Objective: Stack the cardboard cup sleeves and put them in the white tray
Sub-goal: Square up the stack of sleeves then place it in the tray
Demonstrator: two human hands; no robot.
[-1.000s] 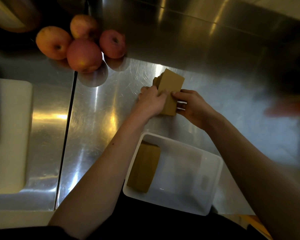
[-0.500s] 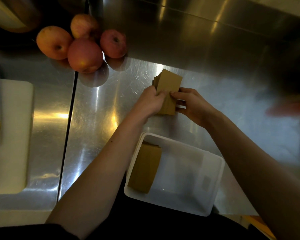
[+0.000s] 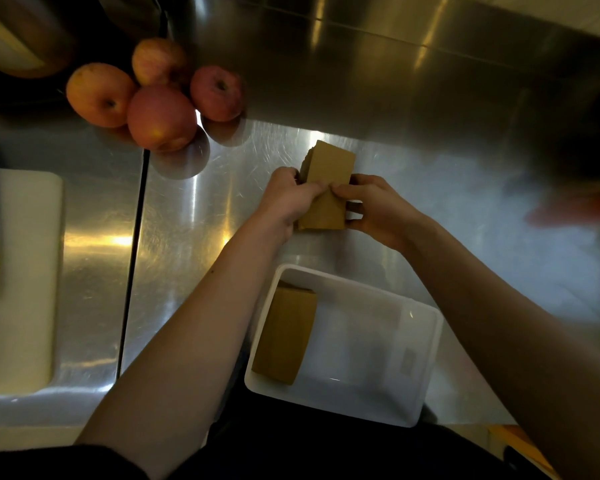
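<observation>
Left hand (image 3: 288, 199) and right hand (image 3: 374, 209) both grip the sleeve stack (image 3: 328, 178); fingers curled.

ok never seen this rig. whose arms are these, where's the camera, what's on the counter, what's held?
There is no robot here: these are a person's bare arms. The view comes from one wide-angle camera worn on the person's head, looking forward and down, so the arms reach in from the bottom edge. The left hand and right hand both grip a stack of cardboard cup sleeves over a steel counter. Nearer the body sits a white tray, with a second stack of sleeves lying along its left side. Four apples sit at the far left. The right edge is too blurred to read.
</observation>
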